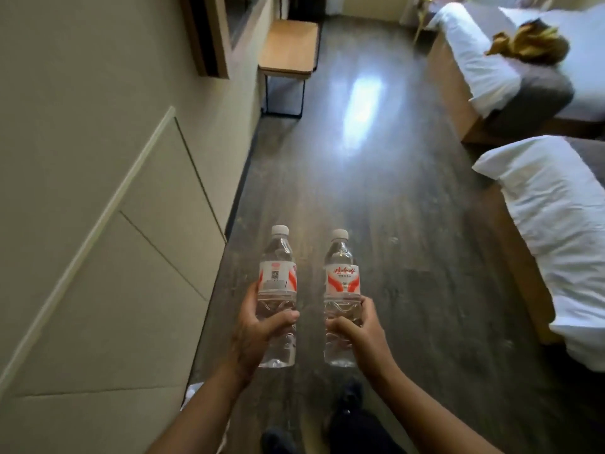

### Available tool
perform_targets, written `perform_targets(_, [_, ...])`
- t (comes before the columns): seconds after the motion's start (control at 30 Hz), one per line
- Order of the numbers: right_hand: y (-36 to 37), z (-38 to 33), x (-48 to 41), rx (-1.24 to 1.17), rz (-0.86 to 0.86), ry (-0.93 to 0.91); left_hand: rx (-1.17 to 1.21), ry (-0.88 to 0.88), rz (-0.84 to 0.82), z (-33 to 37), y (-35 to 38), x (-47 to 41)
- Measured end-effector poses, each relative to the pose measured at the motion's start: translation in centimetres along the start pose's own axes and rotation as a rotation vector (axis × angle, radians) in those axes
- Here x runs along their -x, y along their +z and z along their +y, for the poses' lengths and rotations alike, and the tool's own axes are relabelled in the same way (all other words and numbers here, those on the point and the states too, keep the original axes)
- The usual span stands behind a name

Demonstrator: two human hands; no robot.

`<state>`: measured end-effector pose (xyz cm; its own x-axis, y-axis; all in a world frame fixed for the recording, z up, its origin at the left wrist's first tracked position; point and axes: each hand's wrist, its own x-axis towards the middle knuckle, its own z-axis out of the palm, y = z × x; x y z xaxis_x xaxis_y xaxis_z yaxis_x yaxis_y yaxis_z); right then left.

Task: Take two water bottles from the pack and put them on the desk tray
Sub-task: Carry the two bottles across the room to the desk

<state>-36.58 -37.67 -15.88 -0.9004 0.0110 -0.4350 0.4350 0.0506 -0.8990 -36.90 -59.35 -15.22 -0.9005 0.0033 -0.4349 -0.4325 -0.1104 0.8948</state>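
I hold two clear water bottles upright over the dark wood floor, each with a white cap and a red-and-white label. My left hand [258, 326] grips the lower half of the left bottle [277, 276]. My right hand [358, 326] grips the lower half of the right bottle [341, 273]. The bottles are side by side, a small gap between them. No pack and no tray are in view.
A beige panelled wall [98, 191] runs along the left. A small wooden table with black legs [289, 47] stands against it further ahead. Two beds with white bedding [556, 224] [491, 60] line the right side. My dark shoes [350, 394] show below.
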Motion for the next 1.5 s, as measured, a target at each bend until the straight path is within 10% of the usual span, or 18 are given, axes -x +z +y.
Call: perform_targets(1.5, [-21.1, -1.1, -8.9, -0.056, 0.089, 0.076, -0.154, -0.001, -0.056, 3.4, 22.8, -10.6])
